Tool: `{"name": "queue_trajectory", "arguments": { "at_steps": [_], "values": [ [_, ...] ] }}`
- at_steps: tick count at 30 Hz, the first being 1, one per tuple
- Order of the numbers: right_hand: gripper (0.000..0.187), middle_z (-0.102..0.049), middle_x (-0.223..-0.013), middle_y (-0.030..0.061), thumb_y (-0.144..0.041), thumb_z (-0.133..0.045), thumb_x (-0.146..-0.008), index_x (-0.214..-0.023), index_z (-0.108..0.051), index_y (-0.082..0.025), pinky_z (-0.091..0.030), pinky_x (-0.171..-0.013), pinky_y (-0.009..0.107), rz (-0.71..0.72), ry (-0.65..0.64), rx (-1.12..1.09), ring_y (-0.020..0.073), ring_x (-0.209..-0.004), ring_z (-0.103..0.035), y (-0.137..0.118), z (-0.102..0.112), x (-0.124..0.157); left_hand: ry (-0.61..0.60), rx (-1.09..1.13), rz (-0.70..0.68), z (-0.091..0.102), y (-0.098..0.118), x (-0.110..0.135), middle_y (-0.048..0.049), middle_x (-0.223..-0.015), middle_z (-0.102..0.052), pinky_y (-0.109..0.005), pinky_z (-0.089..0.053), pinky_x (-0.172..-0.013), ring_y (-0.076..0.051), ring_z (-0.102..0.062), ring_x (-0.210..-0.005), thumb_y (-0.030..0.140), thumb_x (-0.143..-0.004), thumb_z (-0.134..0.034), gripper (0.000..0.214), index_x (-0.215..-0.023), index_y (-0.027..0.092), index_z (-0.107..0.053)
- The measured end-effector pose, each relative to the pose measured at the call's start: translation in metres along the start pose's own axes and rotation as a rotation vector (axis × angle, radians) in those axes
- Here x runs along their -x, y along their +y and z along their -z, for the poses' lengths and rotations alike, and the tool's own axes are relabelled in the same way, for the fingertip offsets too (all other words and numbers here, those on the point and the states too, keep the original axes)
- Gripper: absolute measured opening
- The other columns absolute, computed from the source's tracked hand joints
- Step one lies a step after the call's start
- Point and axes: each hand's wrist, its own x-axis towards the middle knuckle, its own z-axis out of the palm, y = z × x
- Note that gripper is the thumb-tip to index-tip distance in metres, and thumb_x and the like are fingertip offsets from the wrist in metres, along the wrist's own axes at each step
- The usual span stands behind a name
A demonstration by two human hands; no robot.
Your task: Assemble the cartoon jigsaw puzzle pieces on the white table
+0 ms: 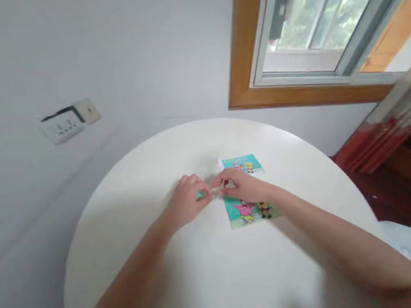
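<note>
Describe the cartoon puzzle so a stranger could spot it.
Find the round white table near the wood-framed window. Right of its centre, partly beneath the right hand, lies the teal rectangular jigsaw puzzle, set apart by pink and yellow cartoon figures.

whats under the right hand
The right hand is over a cartoon puzzle on the round table. Its top and bottom show; the middle is covered by the hand.

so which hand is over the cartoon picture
The right hand: it lies across the picture's middle, while the left hand sits on the bare table beside it.
</note>
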Motion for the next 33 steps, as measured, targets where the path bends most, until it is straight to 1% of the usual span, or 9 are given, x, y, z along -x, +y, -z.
{"name": "queue_trajectory", "arguments": {
  "at_steps": [3,5,8,12,17,22,26,28,33],
  "values": [
    [0.021,-0.068,-0.100,0.0064,-0.018,-0.054,-0.087,-0.102,-0.067,-0.018,-0.046,-0.077,0.030,-0.071,0.124,-0.037,0.0158,-0.088,-0.059,0.001,0.028,0.013,0.054,0.067,0.033,-0.001,0.012,-0.004,-0.0024,-0.085,-0.061,-0.035,-0.039,-0.084,-0.020,-0.054,-0.086,0.027,-0.085,-0.062,0.010,-0.079,0.021,-0.067],
    [0.020,-0.068,-0.101,0.0063,-0.027,-0.054,-0.089,-0.101,-0.068,-0.019,-0.046,-0.074,0.029,-0.125,0.188,-0.053,0.0162,-0.088,-0.060,0.003,0.042,0.026,0.081,0.082,0.055,-0.006,0.021,-0.005,-0.0022,-0.084,-0.061,-0.035,-0.039,-0.083,-0.020,-0.054,-0.086,0.028,-0.084,-0.063,0.010,-0.079,0.021,-0.067],
    [0.022,-0.069,-0.101,0.0062,-0.033,-0.053,-0.090,-0.097,-0.069,-0.020,-0.046,-0.072,0.029,-0.163,0.196,-0.052,0.0164,-0.088,-0.060,0.009,0.051,0.052,0.100,0.047,0.044,-0.016,0.034,-0.003,-0.0026,-0.086,-0.060,-0.035,-0.039,-0.084,-0.020,-0.052,-0.088,0.023,-0.084,-0.063,0.006,-0.080,0.021,-0.067],
    [0.021,-0.068,-0.097,0.0067,-0.027,-0.052,-0.090,-0.097,-0.069,-0.019,-0.046,-0.073,0.029,-0.249,0.229,0.016,0.0165,-0.085,-0.060,0.024,0.049,0.082,0.121,0.027,0.055,-0.026,0.046,-0.001,-0.0030,-0.087,-0.059,-0.036,-0.040,-0.084,-0.021,-0.050,-0.090,0.025,-0.086,-0.063,0.008,-0.080,0.021,-0.067],
    [0.024,-0.068,-0.090,0.0078,-0.015,-0.052,-0.085,-0.097,-0.072,-0.017,-0.045,-0.070,0.029,-0.326,0.244,0.182,0.0165,-0.076,-0.058,0.041,0.050,0.091,0.122,0.033,0.027,-0.030,0.057,-0.003,-0.0030,-0.087,-0.058,-0.037,-0.039,-0.084,-0.021,-0.050,-0.090,0.023,-0.087,-0.060,0.009,-0.080,0.020,-0.066],
    [0.025,-0.068,-0.082,0.0059,-0.011,-0.054,-0.082,-0.093,-0.075,-0.018,-0.045,-0.074,0.029,-0.247,0.173,0.214,0.0168,-0.076,-0.057,0.040,0.049,0.089,0.147,0.033,0.006,-0.036,0.066,-0.006,-0.0036,-0.090,-0.057,-0.037,-0.039,-0.084,-0.022,-0.050,-0.092,0.019,-0.085,-0.059,0.007,-0.082,0.020,-0.065],
    [0.018,-0.067,-0.076,0.0042,-0.014,-0.059,-0.082,-0.087,-0.076,-0.019,-0.043,-0.077,0.029,-0.187,0.137,0.223,0.0161,-0.074,-0.056,0.035,0.043,0.087,0.191,0.033,0.038,-0.042,0.070,-0.010,-0.0035,-0.089,-0.058,-0.037,-0.039,-0.084,-0.022,-0.050,-0.092,0.021,-0.086,-0.059,0.007,-0.082,0.020,-0.064],
    [0.016,-0.066,-0.072,0.0036,-0.018,-0.059,-0.084,-0.081,-0.075,-0.018,-0.043,-0.077,0.028,-0.147,0.135,0.187,0.0157,-0.073,-0.056,0.033,0.040,0.086,0.227,0.046,0.062,-0.045,0.072,-0.012,-0.0033,-0.088,-0.058,-0.037,-0.039,-0.084,-0.022,-0.051,-0.091,0.022,-0.086,-0.059,0.007,-0.081,0.020,-0.064],
    [0.029,-0.061,-0.068,0.0028,-0.025,-0.051,-0.092,-0.070,-0.067,-0.016,-0.041,-0.075,0.027,-0.094,0.198,0.074,0.0150,-0.073,-0.055,0.030,0.036,0.083,0.281,0.097,0.107,-0.055,0.081,-0.018,-0.0029,-0.085,-0.059,-0.036,-0.039,-0.083,-0.021,-0.052,-0.089,0.023,-0.086,-0.058,0.009,-0.079,0.020,-0.062]
  ]
}}
